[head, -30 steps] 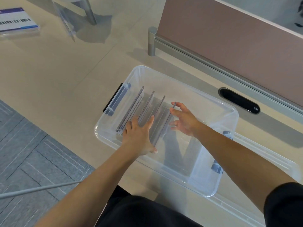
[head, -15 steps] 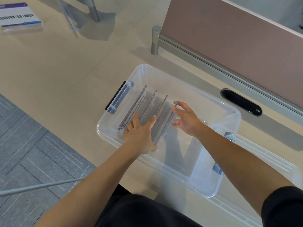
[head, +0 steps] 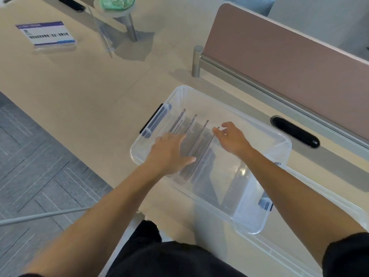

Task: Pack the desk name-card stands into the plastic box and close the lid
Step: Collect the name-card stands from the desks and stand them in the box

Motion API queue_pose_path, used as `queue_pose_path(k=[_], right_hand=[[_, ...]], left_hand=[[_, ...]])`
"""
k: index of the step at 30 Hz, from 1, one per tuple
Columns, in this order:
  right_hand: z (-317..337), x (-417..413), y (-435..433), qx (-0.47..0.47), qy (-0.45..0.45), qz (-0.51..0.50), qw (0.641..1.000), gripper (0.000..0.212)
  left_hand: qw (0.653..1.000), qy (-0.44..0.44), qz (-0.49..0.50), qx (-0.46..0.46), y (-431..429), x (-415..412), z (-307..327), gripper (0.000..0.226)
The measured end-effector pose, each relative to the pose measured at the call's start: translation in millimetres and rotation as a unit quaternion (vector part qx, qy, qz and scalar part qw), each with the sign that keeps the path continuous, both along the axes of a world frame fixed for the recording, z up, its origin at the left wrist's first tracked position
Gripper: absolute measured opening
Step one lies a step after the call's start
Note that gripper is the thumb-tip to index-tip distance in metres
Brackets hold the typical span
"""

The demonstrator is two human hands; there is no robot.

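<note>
Stands (head: pixel 196 139) already fill the latch end of the plastic box (head: pixel 283 144), upright in a row. The left hand (head: pixel 169 150) lies flat and open against them; the right hand (head: pixel 229 136) pinches the last one's top edge. Beyond the box another stand (head: pixel 47 35) waits on the desk (head: pixel 89 86); the lid (head: pixel 299 246) lies just beside the box, not yet fitted.
</note>
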State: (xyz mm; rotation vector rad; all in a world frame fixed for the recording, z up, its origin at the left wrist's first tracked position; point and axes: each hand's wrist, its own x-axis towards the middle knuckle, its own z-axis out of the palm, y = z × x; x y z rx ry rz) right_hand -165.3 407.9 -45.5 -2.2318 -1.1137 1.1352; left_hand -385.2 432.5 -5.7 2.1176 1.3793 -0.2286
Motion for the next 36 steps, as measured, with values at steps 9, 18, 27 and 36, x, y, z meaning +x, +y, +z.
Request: queue_pose_path(k=[9,18,27,36], right_hand=[[103.3,-96.3,6.8,0.115,-0.106,0.119,0.981,0.025],[142.2,-251.7,59.8,0.139,-0.198,0.204,0.949,0.018],[156.3,-316.1,164.8,0.168,-0.296,0.32,0.884,0.02],[135.9,-329.4,302.0,0.2,-0.249,0.31,0.896,0.022]], left_hand=[[0.981,-0.17,0.059,0.068,36.4,-103.9,34.3,0.025],[0.972,-0.203,0.081,0.082,87.9,-266.1,55.2,0.022],[0.961,-0.186,0.172,0.115,185.1,-349.3,67.1,0.029],[0.946,-0.155,0.26,0.118,297.7,-371.4,59.0,0.029]])
